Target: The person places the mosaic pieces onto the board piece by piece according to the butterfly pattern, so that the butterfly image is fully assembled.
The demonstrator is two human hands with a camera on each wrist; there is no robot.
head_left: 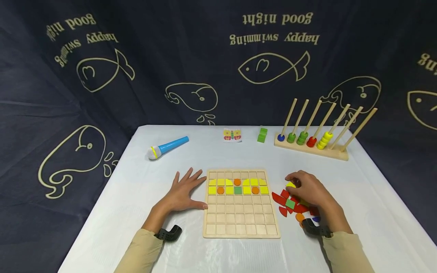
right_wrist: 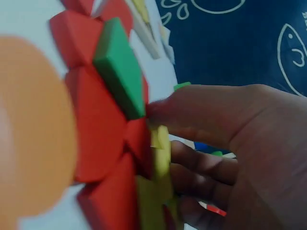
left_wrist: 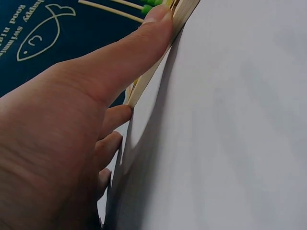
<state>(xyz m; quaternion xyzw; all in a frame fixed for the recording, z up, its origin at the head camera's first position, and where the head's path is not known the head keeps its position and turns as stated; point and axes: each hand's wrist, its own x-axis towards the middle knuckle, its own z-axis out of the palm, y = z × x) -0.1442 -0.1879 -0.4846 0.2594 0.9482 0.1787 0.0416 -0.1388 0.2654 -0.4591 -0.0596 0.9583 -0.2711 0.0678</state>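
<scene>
A wooden grid board (head_left: 239, 218) lies flat on the table, its upper rows bearing yellow pieces, orange discs and one green square (head_left: 238, 190). My left hand (head_left: 183, 192) spreads its fingers along the board's left side. The left thumb (left_wrist: 144, 43) presses on the board's edge in the left wrist view. Right of the board, my right hand (head_left: 311, 187) bends over a pile of loose pieces and pinches a yellow piece (head_left: 291, 184) between thumb and fingers. Beneath it are red pieces (right_wrist: 96, 129), a green piece (right_wrist: 120, 67) and an orange disc (right_wrist: 33, 129).
Farther back on the table are a toy microphone (head_left: 168, 147), a butterfly picture card (head_left: 232, 135) and green blocks (head_left: 262, 135). At back right stands a bead rack (head_left: 310, 149) with upright pegs. Behind the table hangs a dark printed cloth (head_left: 205, 57).
</scene>
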